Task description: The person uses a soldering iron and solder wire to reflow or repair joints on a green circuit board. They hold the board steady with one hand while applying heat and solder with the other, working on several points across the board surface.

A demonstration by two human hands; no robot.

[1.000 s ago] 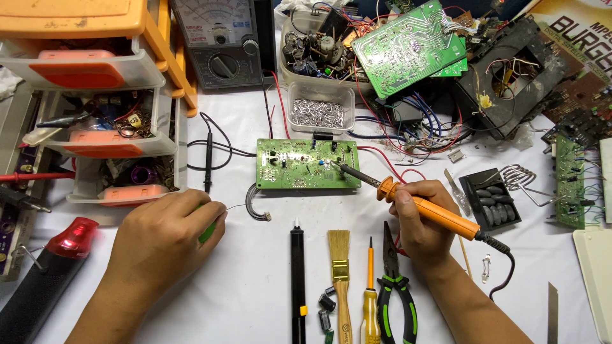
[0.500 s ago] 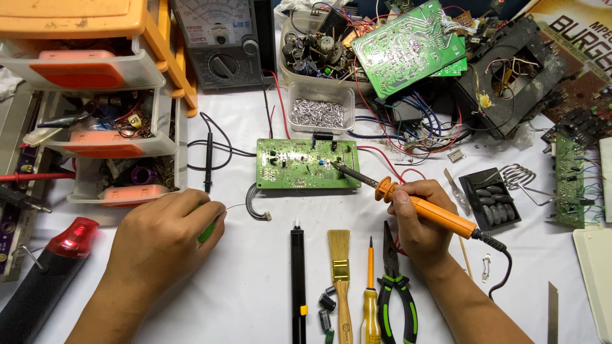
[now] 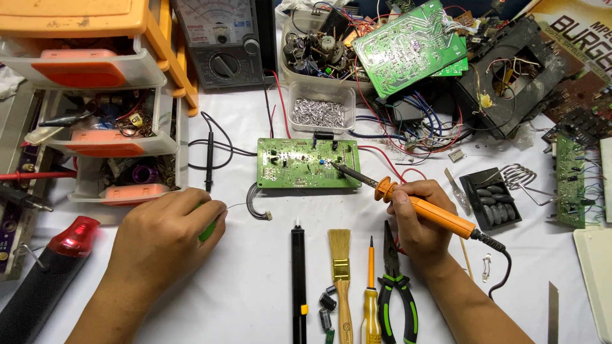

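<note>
- While seen from the head camera: right hand (image 3: 417, 220) closed around the orange handle of a soldering iron (image 3: 426, 208), grip pinching it pen-fashion, tip touching the right part of a small green circuit board (image 3: 308, 163).
- Board lying flat mid-bench (image 3: 255, 280), just below a clear tub of silvery bits (image 3: 320, 112).
- Left hand (image 3: 167, 234) resting on the bench, well apart from the board; fingers curled shut on a green holder (image 3: 207, 230), with a thin solder wire (image 3: 237, 204) running out to the right.
- Just below the iron, laid in a row: black pen-like tool (image 3: 298, 280), brush (image 3: 340, 267), orange screwdriver (image 3: 371, 286), green-handled pliers (image 3: 395, 286).
- At far left: orange-drawer organiser (image 3: 95, 76); behind the board, an analogue multimeter (image 3: 220, 38).
</note>
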